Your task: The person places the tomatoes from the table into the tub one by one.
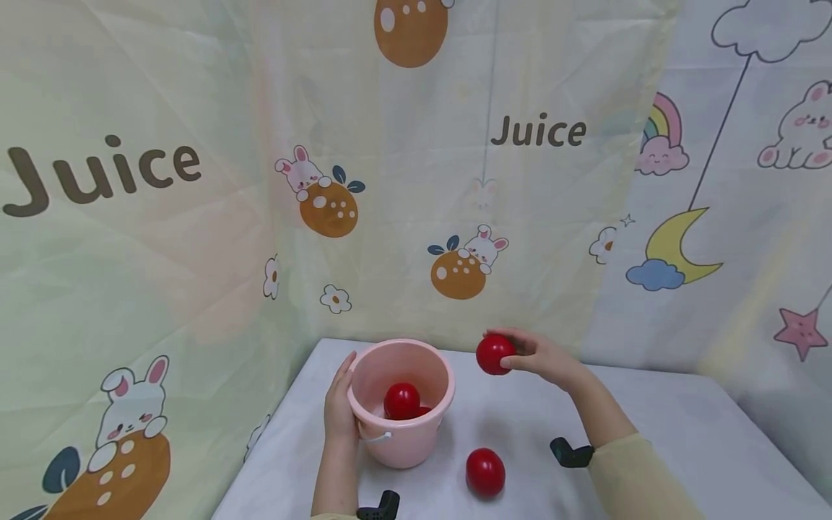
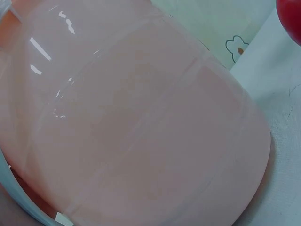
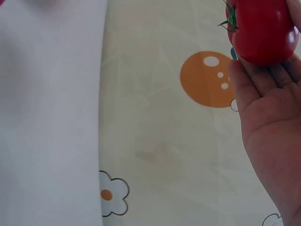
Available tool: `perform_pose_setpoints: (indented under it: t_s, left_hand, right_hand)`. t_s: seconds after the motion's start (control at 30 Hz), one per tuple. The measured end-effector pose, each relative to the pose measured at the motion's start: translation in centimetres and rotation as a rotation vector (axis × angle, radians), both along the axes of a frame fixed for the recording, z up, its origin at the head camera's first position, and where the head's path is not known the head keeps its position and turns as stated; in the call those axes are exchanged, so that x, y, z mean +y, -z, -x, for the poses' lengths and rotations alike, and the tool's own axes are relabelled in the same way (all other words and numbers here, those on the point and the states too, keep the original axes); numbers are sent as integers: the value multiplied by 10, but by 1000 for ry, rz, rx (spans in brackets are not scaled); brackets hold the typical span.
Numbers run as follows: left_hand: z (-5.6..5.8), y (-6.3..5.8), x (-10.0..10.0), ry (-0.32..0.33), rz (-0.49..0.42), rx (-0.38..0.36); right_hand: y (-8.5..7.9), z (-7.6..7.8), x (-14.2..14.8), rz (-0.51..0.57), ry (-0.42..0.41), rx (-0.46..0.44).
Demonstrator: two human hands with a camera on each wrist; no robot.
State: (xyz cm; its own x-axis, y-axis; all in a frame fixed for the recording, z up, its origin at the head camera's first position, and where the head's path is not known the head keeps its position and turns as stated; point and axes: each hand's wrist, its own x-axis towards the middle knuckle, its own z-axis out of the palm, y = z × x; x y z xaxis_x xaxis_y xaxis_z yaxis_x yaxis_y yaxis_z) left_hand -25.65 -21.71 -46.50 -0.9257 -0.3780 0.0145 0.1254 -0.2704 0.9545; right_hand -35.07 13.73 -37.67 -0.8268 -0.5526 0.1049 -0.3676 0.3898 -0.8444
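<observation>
A pink bucket [image 1: 401, 444] stands on the table, tilted slightly toward me, with a red tomato [image 1: 401, 401] inside and part of another red one beneath it. My left hand [image 1: 341, 408] rests along the bucket's left side, its fingers reaching up to the rim; its thumb is hidden. In the left wrist view the bucket's wall [image 2: 141, 117] fills most of the picture. Above the table, right of the bucket, my right hand [image 1: 536, 355] holds a tomato [image 1: 495, 354] between thumb and fingers. Its green stem shows on the tomato [image 3: 265, 30] in the right wrist view.
Another red tomato [image 1: 484, 473] lies on the white tabletop [image 1: 539, 412] in front and right of the bucket. Printed cloth [image 1: 416, 303] hangs behind and beside the table. Each wrist wears a black device [image 1: 572, 453]. The bucket's handle [image 2: 23, 197] hangs at its side.
</observation>
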Motion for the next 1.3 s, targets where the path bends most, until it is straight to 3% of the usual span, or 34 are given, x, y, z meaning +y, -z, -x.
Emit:
perform_pose_setpoints:
  t_s: [0.37, 0.63, 1.3]
  left_hand:
    - [-1, 0, 0, 1, -1, 5]
    - [-2, -1, -1, 2, 6, 39]
    - [1, 2, -2, 0, 1, 30]
  right_hand:
    - [-26, 1, -19, 27, -70, 10]
    - [-37, 2, -39, -2, -118, 12]
    - [-61, 1, -89, -35, -238, 21]
